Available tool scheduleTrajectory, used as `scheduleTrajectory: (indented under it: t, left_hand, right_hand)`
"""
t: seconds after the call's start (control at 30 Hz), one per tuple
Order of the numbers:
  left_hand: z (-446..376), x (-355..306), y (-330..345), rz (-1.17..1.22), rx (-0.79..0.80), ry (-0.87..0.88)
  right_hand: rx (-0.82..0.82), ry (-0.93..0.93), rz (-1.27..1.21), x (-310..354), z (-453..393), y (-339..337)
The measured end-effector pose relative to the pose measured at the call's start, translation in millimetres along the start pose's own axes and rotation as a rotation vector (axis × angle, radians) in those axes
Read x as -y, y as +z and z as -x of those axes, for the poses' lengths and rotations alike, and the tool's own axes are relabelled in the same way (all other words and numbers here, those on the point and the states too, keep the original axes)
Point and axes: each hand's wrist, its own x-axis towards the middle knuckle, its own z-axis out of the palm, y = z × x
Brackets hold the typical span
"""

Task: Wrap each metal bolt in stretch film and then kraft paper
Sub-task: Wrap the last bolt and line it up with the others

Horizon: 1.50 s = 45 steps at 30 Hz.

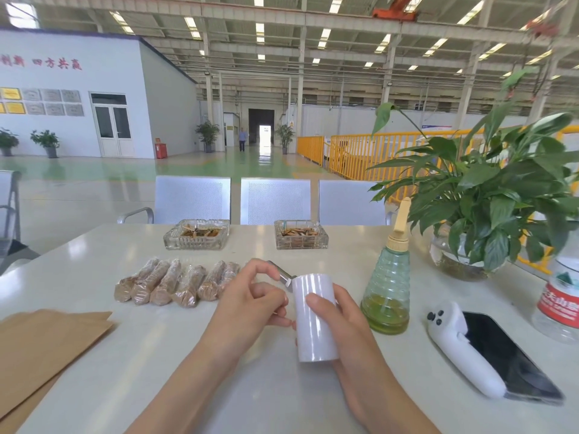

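My right hand grips a white roll of stretch film upright above the table. My left hand is beside the roll with fingers curled, holding a metal bolt whose grey shaft pokes out past the fingers toward the roll's top. Several wrapped bolts in brown paper and film lie in a row on the table to the left. Sheets of kraft paper lie at the near left edge.
On the white table stand two glass ashtrays, a green spray bottle, a potted plant, a water bottle and a phone in a white holder. Metal chairs stand behind the table.
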Motion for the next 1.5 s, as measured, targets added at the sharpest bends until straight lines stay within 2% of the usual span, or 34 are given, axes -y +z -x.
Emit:
scheduleTrajectory:
  t: [0.1, 0.2, 0.37, 0.5, 0.57, 0.63, 0.7, 0.77, 0.83, 0.93, 1.07, 1.17, 1.4, 1.5]
  left_hand:
    - [-0.1, -3.8, 1.8, -0.071, 0.015, 0.094]
    - [1.5, -2.9, 1.6, -0.172, 0.011, 0.080]
    - [1.1, -1.8, -3.2, -0.029, 0.070, -0.056]
    - [2.7, -2.3, -4.6, -0.005, 0.118, -0.058]
    - [2.4, -1.0, -4.8, -0.110, 0.097, 0.004]
    - [1.1, 0.3, -6.9, -0.397, 0.014, 0.170]
    - [-0.7, -0.7, -8.8, -0.571, -0.037, 0.352]
    - [-0.7, -0.8, -9.6, -0.593, -0.051, 0.422]
    - [-1.1, -1.7, -11.2, -0.483, 0.009, 0.309]
    - [3.7, -3.3, -10.5, -0.268, 0.208, 0.132]
    - [7.4, -5.6, -8.3, -0.219, 0.243, 0.127]
    - [8.8, -7.2, -10.0, -0.212, 0.328, 0.123]
    - [10.4, -7.8, -12.8, -0.348, 0.445, 0.173]
    - [14.4, -5.0, -8.1, -0.400, 0.467, 0.159]
  right_hand:
    - [0.029, -0.014, -0.040, 2.9, 0.0, -1.4]
    - [0.022, -0.021, -0.052, 4.6, 1.1, -3.9]
    - [0.009, -0.188, 0.127, 2.1, 2.9, -3.1]
    - [-0.015, -0.345, 0.249, 0.9, 6.7, -3.4]
    - [-0.009, -0.404, 0.349, -0.3, 7.6, -4.4]
    - [0.001, -0.417, 0.409, -1.1, 7.5, -3.8]
    - [0.014, -0.407, 0.394, -0.8, 5.8, -2.5]
    - [0.022, -0.351, 0.293, 2.0, 4.6, -2.0]
    - [0.029, -0.229, 0.137, 6.6, 4.1, -1.8]
    - [0.017, -0.091, 0.012, 11.2, 5.6, -3.9]
    - [0.012, -0.060, -0.014, 11.0, 4.2, -6.8]
    - [0.004, -0.062, -0.007, 9.7, 2.5, -8.6]
    - [0.041, 0.027, -0.011, 10.1, 3.6, -7.4]
    - [-0.028, 0.043, -0.035, 8.9, 1.6, -7.8]
